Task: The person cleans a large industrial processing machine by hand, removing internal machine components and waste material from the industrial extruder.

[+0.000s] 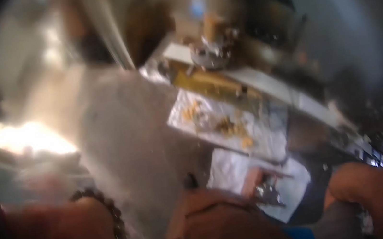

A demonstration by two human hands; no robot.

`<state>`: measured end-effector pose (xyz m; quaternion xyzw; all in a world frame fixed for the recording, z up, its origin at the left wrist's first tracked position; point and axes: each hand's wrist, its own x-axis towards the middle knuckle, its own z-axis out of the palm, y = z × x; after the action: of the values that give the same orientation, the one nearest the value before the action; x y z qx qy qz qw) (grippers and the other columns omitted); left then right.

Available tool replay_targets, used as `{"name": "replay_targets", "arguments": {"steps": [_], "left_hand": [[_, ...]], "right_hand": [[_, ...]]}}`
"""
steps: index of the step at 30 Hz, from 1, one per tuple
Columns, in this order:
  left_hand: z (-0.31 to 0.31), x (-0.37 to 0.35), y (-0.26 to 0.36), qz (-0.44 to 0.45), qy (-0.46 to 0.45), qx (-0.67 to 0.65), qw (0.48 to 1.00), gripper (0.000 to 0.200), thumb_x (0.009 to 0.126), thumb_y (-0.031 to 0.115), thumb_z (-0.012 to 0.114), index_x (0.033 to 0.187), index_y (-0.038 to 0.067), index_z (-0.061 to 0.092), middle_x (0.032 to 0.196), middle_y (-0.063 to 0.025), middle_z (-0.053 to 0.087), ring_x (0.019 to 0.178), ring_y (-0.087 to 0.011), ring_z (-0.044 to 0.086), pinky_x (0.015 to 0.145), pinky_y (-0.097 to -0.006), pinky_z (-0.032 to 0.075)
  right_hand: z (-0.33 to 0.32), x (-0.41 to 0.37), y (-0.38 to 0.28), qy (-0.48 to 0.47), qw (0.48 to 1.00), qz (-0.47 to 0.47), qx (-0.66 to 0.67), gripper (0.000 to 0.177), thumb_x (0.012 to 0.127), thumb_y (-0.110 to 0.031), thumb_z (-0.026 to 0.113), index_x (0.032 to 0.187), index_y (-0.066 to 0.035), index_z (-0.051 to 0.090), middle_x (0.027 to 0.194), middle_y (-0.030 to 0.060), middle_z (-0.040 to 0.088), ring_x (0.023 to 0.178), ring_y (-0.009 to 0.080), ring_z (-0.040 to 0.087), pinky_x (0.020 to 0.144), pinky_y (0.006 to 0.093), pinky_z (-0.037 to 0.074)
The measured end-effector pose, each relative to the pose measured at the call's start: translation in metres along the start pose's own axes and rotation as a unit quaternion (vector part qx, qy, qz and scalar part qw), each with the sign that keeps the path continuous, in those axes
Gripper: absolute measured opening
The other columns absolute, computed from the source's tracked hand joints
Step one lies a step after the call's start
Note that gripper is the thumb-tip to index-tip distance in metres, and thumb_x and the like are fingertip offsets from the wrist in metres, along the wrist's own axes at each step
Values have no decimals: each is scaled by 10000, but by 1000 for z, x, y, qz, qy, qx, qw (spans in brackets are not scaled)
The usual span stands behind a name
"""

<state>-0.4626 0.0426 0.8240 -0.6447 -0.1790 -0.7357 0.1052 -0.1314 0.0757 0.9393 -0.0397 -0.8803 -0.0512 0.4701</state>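
Note:
Everything is blurred. At the lower left is skin of what looks like my left hand and wrist [85,230], beside a dark beaded band [115,216]; no fingers can be made out. Skin at the lower right looks like part of my right arm or hand [367,183], its fingers also hidden. Between them, brown cloth [220,227] with blue edges fills the bottom centre. Near it lies a white sheet [227,168] bearing a pinkish-brown piece and a shiny metal object [269,194]. What either hand holds, if anything, cannot be seen.
Small yellowish pieces [231,126] lie on another white sheet [272,142]. Beyond it are a yellow bar [211,85], a pale rail [269,82] and a machine with a round metal part [212,56]. Bright light [32,138] glares at the left.

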Motion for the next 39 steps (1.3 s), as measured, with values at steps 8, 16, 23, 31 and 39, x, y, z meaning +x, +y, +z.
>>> {"name": "replay_targets", "arguments": {"steps": [8, 16, 23, 31, 39], "left_hand": [[-10, -20, -57, -101, 33, -23, 994, 435, 937, 337, 685, 1262, 56, 617, 1349, -108, 575, 1009, -210, 629, 879, -276, 538], [55, -16, -82, -191, -53, -367, 909, 126, 912, 232, 720, 932, 116, 765, 1163, -201, 631, 777, -185, 655, 636, -214, 538], [81, -2, -120, -287, -88, -499, 813, 79, 811, 66, 799, 784, 139, 783, 1056, -176, 602, 824, -261, 610, 680, -323, 531], [133, 29, -184, -385, -180, -519, 741, 155, 857, 30, 766, 839, 183, 782, 1109, -149, 572, 954, -272, 582, 807, -353, 505], [163, 25, -235, -392, -185, -589, 681, 163, 866, 14, 755, 876, 175, 777, 1171, -150, 525, 1020, -264, 567, 839, -354, 510]], "right_hand": [[107, -80, 50, 205, 944, 207, 153, 431, 952, -344, 664, 1182, -10, 516, 965, 157, 659, 609, 182, 599, 472, 265, 437], [144, -49, 111, 80, 829, 181, 523, 276, 816, -51, 758, 1068, -19, 650, 834, 126, 662, 631, 247, 649, 513, 315, 525], [187, -85, 157, 270, 706, 284, 589, 166, 755, 94, 758, 901, 105, 679, 837, 208, 660, 580, 241, 634, 507, 331, 502], [187, -161, 234, 174, 705, 485, 488, 354, 851, 8, 724, 1168, 115, 607, 802, 138, 635, 658, 171, 618, 592, 266, 508], [183, -253, 319, 266, 665, 622, 317, 240, 887, -84, 629, 1107, 14, 632, 720, 69, 597, 551, 141, 534, 497, 273, 432]]}}
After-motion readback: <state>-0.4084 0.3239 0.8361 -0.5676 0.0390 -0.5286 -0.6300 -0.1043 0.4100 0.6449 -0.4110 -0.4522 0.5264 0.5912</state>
